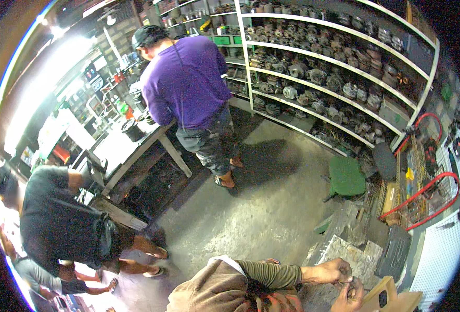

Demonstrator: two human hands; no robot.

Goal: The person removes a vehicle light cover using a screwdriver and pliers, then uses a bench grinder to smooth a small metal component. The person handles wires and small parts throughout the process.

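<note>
At the lower right, my left hand reaches out of an olive sleeve. Its fingers are closed around something small that I cannot make out. Close below it, my right hand has its fingertips pinched together, almost meeting the left. Whatever lies between the fingers is too small to name. Beside the right hand stands a pale wooden piece with a dark slot. Behind both hands is a worn, light-grey sheet on a cluttered surface, and next to it a dark grey case.
A green chair stands ahead. Red-handled wire racks and a white perforated panel line the right. White shelves hold several metal parts. A person in purple bends over a workbench; a person in black stands left.
</note>
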